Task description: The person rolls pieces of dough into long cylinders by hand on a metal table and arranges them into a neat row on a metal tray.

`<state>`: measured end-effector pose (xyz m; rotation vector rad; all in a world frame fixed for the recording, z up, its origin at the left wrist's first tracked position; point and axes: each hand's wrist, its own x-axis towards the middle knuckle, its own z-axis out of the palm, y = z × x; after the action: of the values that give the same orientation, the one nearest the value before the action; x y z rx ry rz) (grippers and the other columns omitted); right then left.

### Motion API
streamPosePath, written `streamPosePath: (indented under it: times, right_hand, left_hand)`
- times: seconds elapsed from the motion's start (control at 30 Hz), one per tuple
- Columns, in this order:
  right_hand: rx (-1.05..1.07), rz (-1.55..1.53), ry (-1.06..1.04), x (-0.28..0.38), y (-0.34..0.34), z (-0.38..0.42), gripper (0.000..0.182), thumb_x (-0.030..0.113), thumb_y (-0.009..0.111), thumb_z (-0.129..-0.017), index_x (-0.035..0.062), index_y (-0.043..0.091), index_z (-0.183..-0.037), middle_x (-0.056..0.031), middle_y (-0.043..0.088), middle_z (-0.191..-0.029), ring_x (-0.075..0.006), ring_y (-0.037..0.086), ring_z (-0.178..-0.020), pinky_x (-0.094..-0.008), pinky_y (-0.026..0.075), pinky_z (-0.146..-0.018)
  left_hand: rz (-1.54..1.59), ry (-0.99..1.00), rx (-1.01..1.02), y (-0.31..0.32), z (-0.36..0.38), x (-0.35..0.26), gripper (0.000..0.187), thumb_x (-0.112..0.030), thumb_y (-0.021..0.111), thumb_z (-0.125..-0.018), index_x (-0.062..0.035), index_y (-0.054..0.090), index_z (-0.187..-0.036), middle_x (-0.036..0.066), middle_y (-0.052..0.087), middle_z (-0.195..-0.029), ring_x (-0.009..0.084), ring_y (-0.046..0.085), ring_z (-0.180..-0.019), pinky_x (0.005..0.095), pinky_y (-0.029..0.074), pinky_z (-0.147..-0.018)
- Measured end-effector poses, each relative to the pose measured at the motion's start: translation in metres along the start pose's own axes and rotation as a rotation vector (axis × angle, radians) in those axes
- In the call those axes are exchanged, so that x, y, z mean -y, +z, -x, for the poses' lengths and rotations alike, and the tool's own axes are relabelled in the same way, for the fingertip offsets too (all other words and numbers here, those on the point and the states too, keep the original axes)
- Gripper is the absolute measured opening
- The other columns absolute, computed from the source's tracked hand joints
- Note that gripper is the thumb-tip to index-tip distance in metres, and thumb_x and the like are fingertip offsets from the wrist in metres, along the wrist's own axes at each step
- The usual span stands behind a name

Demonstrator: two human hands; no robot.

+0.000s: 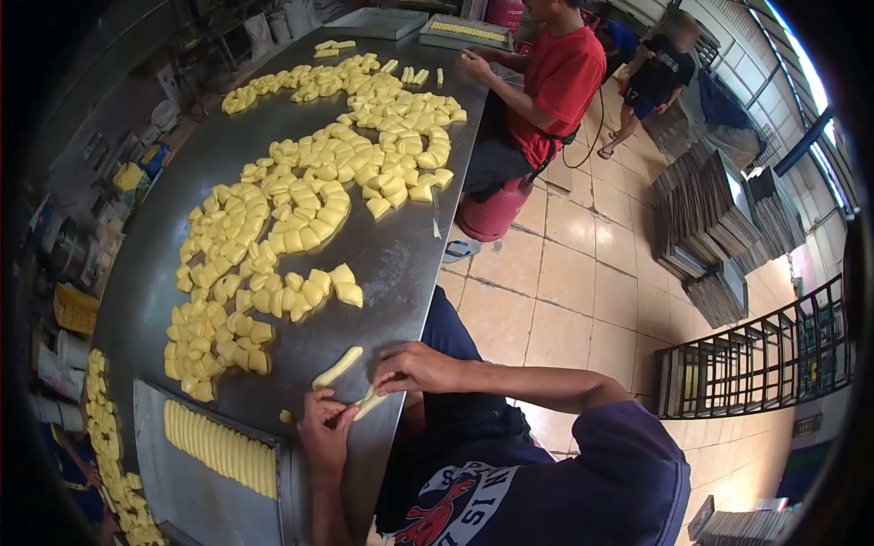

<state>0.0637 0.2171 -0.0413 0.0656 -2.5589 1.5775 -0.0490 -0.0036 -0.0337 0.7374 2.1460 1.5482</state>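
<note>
"At the near right edge of the steel table (391, 273), what has the right hand (417, 369) got?"

"One end of a soft yellow dough strip (368, 404), held between thumb and curled fingers. The left hand (326, 426) meets the other end with its fingertips drawn narrow; I can't tell whether it pinches or merely steadies."

"Which way does that strip run?"

"Slantwise, from near left at the left hand to far right under the right hand's fingers, which hide that end."

"And the loose strip (338, 368)?"

"Just left of and beyond the held one, apart from it, on much the same slant. Its near end lies just beside the left hand's fingers, so that hand is the nearer."

"Farther left?"

"A small dough scrap (286, 416), then a metal tray (187, 487) bearing a row of strips (221, 449) side by side. The left hand is nearer to that too. The tray's near end is cut off at the bottom."

"Beyond?"

"Plump dough pieces (328, 150), spread toward the far end. At the far right sits a person in red (564, 82); whatever those hands hold is too small to make out."
</note>
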Motion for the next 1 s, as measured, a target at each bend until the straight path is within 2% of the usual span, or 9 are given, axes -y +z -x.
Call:
streamPosePath:
  times: [0.2,0.33,0.43,0.5,0.63,0.7,0.77,0.87,1.0]
  right_hand:
    - [-0.153,0.606,0.006,0.002,0.013,-0.012,0.042,0.051,0.073,-0.087,0.0113,0.059,-0.085,-0.0088,0.057,-0.079,-0.0311,0.064,-0.087,-0.0446,0.041,-0.088]
    - [-0.129,0.591,0.046,0.0,0.003,-0.009,0.042,0.05,0.072,-0.088,0.0111,0.056,-0.083,-0.0072,0.059,-0.078,-0.0306,0.065,-0.081,-0.0448,0.045,-0.079]
    - [-0.066,0.405,-0.043,-0.01,0.009,0.002,0.039,0.046,0.073,-0.089,0.0094,0.059,-0.085,-0.006,0.062,-0.078,-0.0308,0.065,-0.074,-0.0451,0.048,-0.069]
    - [-0.069,0.021,-0.066,-0.004,0.004,0.004,0.035,0.039,0.074,-0.091,0.0065,0.063,-0.089,-0.008,0.064,-0.081,-0.0335,0.064,-0.07,-0.046,0.05,-0.063]
    - [-0.029,0.254,-0.117,-0.01,0.022,-0.009,0.029,0.033,0.073,-0.092,0.004,0.067,-0.093,-0.0084,0.062,-0.086,-0.0314,0.064,-0.089,-0.043,0.052,-0.077]
    - [-0.054,0.293,-0.109,-0.012,0.027,-0.012,0.029,0.035,0.072,-0.091,0.0064,0.066,-0.09,-0.0066,0.062,-0.089,-0.0279,0.063,-0.097,-0.0417,0.049,-0.084]
    - [-0.088,0.693,-0.089,-0.01,0.026,-0.014,0.031,0.04,0.073,-0.09,0.0105,0.064,-0.085,-0.0046,0.062,-0.089,-0.0258,0.063,-0.094,-0.0403,0.046,-0.085]
    - [-0.049,0.785,0.053,0.006,0.009,-0.023,0.032,0.043,0.074,-0.088,0.0144,0.061,-0.081,-0.0023,0.062,-0.088,-0.0231,0.063,-0.093,-0.0383,0.042,-0.084]
    - [-0.004,0.532,-0.043,-0.015,0.004,-0.024,0.037,0.047,0.072,-0.087,0.0137,0.062,-0.076,-0.0046,0.064,-0.087,-0.0253,0.065,-0.095,-0.0404,0.042,-0.082]
  left_hand:
    - [-0.592,0.304,0.029,-0.002,-0.009,0.001,0.038,-0.005,0.09,-0.075,-0.0008,0.059,-0.096,0.008,0.057,-0.071,0.0153,0.052,-0.061,0.0313,0.045,-0.059]
    - [-0.544,0.364,-0.075,-0.002,-0.008,0.013,0.041,-0.008,0.092,-0.073,-0.0006,0.058,-0.096,0.008,0.056,-0.07,0.0165,0.051,-0.061,0.0317,0.044,-0.058]
    - [-0.322,0.164,-0.039,0.0,0.005,0.021,0.041,-0.012,0.092,-0.074,-0.0015,0.058,-0.094,0.009,0.059,-0.072,0.0179,0.058,-0.061,0.0336,0.047,-0.058]
    - [-0.149,0.169,-0.071,0.005,0.004,0.016,0.037,-0.008,0.09,-0.077,-0.0009,0.059,-0.095,0.008,0.059,-0.069,0.016,0.058,-0.059,0.0317,0.047,-0.055]
    - [-0.145,0.047,0.013,0.01,-0.008,0.007,0.035,-0.011,0.089,-0.077,-0.0018,0.059,-0.093,0.007,0.06,-0.07,0.02,0.059,-0.062,0.0341,0.049,-0.064]
    - [-0.431,0.133,0.088,0.006,-0.014,0.004,0.038,-0.02,0.09,-0.075,-0.0056,0.058,-0.089,0.005,0.06,-0.07,0.026,0.059,-0.068,0.0417,0.048,-0.076]
    - [-0.543,0.164,0.037,0.008,-0.014,-0.005,0.039,-0.02,0.091,-0.072,-0.0058,0.057,-0.086,0.005,0.058,-0.068,0.0269,0.057,-0.068,0.0432,0.046,-0.075]
    - [-0.642,0.154,-0.006,0.005,-0.017,-0.011,0.041,-0.022,0.092,-0.07,-0.0066,0.056,-0.081,0.005,0.055,-0.067,0.0293,0.055,-0.071,0.0459,0.042,-0.078]
    - [-0.578,0.234,-0.015,0.001,-0.018,0.016,0.043,-0.025,0.091,-0.071,-0.0074,0.052,-0.079,0.008,0.054,-0.068,0.0332,0.054,-0.072,0.0455,0.042,-0.073]
